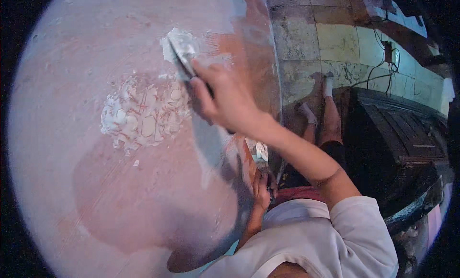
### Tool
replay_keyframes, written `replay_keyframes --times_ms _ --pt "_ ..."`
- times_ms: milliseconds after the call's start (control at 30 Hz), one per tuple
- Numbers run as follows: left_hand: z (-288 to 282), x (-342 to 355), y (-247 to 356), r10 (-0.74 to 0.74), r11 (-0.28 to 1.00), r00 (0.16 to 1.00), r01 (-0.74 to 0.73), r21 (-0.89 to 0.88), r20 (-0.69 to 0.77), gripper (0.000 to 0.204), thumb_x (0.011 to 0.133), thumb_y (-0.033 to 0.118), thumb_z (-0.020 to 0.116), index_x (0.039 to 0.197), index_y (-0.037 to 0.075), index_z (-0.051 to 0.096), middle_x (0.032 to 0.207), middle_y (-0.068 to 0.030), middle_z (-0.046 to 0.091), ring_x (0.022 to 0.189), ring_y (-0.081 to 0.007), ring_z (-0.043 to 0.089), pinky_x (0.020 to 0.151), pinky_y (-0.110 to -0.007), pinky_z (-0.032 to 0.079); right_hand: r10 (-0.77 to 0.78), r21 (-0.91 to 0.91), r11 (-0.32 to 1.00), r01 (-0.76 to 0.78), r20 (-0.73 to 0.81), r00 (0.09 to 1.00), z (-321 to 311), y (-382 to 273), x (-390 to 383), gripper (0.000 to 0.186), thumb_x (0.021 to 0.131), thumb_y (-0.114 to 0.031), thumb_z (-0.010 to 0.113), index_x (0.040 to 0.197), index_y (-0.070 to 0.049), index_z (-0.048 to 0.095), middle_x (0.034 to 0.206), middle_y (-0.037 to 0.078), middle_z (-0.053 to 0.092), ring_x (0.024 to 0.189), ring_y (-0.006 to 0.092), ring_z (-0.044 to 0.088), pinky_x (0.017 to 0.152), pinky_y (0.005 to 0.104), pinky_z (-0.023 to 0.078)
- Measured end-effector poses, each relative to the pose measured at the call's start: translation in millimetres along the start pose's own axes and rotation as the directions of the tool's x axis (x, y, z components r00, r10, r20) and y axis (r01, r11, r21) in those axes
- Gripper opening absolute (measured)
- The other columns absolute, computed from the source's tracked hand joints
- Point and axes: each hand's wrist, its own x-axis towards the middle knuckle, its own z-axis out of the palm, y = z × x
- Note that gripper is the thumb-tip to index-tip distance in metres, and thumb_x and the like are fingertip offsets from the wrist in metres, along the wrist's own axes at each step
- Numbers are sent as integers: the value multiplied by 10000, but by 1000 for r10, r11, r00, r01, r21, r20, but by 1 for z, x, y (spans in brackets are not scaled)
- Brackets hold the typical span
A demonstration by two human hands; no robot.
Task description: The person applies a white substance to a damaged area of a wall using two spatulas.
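A broad, pinkish painted surface [120, 187] fills the left and middle of the view. On it, near the top, a putty knife [181, 57] lies with its blade against a smear of white paste [169, 42]. My right hand [227, 93] is closed round the putty knife's handle. Left of that hand sits a thick, uneven patch of white paste [143, 112] with reddish streaks. Closer to my body, my left hand [262, 189] is closed round a second flat tool [260, 153] with white paste on its blade. Its handle is mostly hidden by the fingers.
The surface's right edge [274, 52] curves down beside a tiled floor [338, 40]. My legs [330, 117] stand right of that edge. Farther right is a dark panelled piece of furniture [397, 124]. Cables [381, 69] run from a small box at the upper right.
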Motion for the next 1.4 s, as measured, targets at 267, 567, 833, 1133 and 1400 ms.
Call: replay_keyframes --times_ms 267,567,833,1133,1400 --pt "22 6 25 28 997 995 -20 79 -95 252 944 288 416 889 57 499 651 -65 486 522 -149 479 467 -286 428 10 -30 1000 -10 28 1000 13 -2 -23 391 845 -71 545 1213 46 483 771 215 496 661 362 550 595 427 442" --pt "14 20 18 -44 999 991 44 -2 130 392 949 434 389 849 79 520 651 -17 455 519 -110 441 424 -250 356 -61 66 996 62 -14 998 -34 9 -16 371 835 -83 558 1192 18 544 766 207 541 655 347 560 604 398 451" --pt "9 24 -9 -5 989 999 11 147 -42 259 957 281 376 942 43 477 610 -39 451 416 -120 416 384 -260 366 -93 19 996 92 27 995 -5 12 8 402 855 -97 559 1244 -11 508 786 193 520 647 323 549 601 387 448" --pt "16 23 13 -64 998 997 65 -22 52 226 967 266 366 946 61 458 617 -32 447 420 -116 423 373 -251 370 -112 -259 949 180 256 960 -88 24 -20 533 746 -141 621 1265 -213 523 1025 105 578 814 326 626 648 423 516" --pt "26 30 9 -87 994 993 92 -64 82 228 973 258 341 969 52 439 638 -31 425 429 -114 419 385 -245 375 79 227 964 -135 241 967 -95 140 42 352 926 -111 528 1275 -68 505 769 -6 563 645 64 480 558 222 412"
